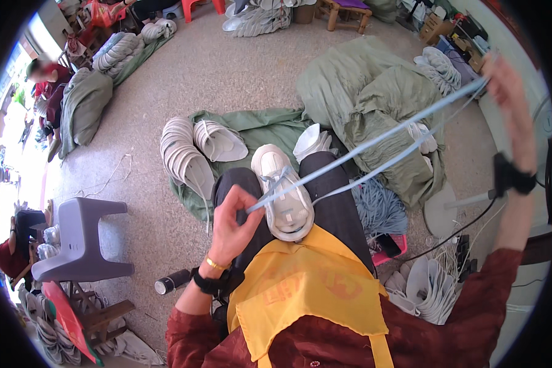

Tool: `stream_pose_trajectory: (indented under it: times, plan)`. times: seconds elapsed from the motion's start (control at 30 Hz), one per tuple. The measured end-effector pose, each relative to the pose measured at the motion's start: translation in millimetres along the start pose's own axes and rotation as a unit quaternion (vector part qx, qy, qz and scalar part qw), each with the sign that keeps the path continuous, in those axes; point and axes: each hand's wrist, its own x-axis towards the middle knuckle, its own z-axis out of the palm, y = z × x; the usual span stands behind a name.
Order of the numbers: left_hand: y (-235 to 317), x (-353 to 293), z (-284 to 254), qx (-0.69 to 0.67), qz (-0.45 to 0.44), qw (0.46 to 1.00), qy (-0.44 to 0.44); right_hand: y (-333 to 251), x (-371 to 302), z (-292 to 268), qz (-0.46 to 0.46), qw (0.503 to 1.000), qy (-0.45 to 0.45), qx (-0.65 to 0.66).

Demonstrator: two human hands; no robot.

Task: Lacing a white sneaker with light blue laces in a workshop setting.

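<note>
A whitish sneaker (292, 211) rests between my thighs with its toe pointing away from me. Pale blue shoelace (374, 141) runs through its front eyelets and stretches up to the right in two long strands. Beside the shoe, my left hand (234, 227) is closed in a pinch on the lace. Far out to the right and raised, my right hand (508, 92) grips the other end, pulling the strands long; its fingers are slightly blurred. A yellow apron (306, 288) covers my lap below the shoe's heel.
Nested pale shoe uppers (187, 156) lie on a green cloth (264, 126) ahead. Right of my knee, a bundle of blue laces (383, 205) sits by a pink basket (403, 244). Green sacking (374, 92) heaps ahead right. A grey plastic chair (80, 242) stands left; people sit farther left.
</note>
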Motion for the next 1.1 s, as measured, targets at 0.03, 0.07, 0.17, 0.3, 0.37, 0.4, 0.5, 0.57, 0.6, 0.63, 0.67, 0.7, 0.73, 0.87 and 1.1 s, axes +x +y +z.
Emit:
stream_pose_trajectory:
  times: [0.03,0.07,0.17,0.3,0.37,0.4,0.5,0.57,0.6,0.63,0.67,0.7,0.73,0.87,1.1]
  plan:
    - [-2,-5,-4,-0.014,-0.013,1.0,-0.005,19,-25,20,0.056,0.997,-0.012,-0.042]
    - [-5,-13,-10,-0.016,-0.049,0.999,-0.01,40,-48,49,0.101,0.992,-0.053,-0.044]
    - [-5,-30,-23,-0.02,-0.085,0.996,-0.013,51,-114,162,0.131,0.988,-0.081,-0.022]
    - [6,-48,-39,-0.055,-0.104,0.993,-0.028,30,-162,256,0.018,0.968,-0.248,0.041]
    - [17,-56,-51,-0.09,-0.137,0.986,-0.023,39,-178,277,-0.119,0.956,-0.259,-0.073]
    - [20,-61,-60,-0.111,-0.161,0.981,-0.017,40,-180,278,-0.122,0.949,-0.279,-0.077]
    - [14,-74,-86,-0.113,-0.192,0.975,0.024,49,-182,277,-0.137,0.939,-0.306,-0.082]
    - [4,-80,-107,-0.045,-0.206,0.976,0.059,57,-184,275,-0.146,0.935,-0.312,-0.081]
    - [0,-81,-114,-0.008,-0.2,0.977,0.07,60,-185,274,-0.13,0.943,-0.3,-0.062]
    - [-2,-84,-122,-0.007,-0.204,0.976,0.071,60,-185,273,-0.113,0.95,-0.287,-0.042]
    - [-5,-87,-132,0.011,-0.233,0.968,0.09,59,-183,271,-0.111,0.95,-0.29,-0.041]
    - [-9,-90,-142,0.029,-0.261,0.959,0.11,57,-180,269,-0.094,0.946,-0.308,-0.026]
    - [-14,-92,-153,0.093,-0.305,0.939,0.128,54,-175,267,-0.079,0.942,-0.326,-0.011]
    - [-48,-92,-167,0.569,-0.03,0.811,0.136,42,-154,281,-0.008,0.946,-0.324,0.026]
    - [-14,1,-40,0.158,-0.077,0.984,0.038,47,-115,355,0.002,0.96,-0.269,0.074]
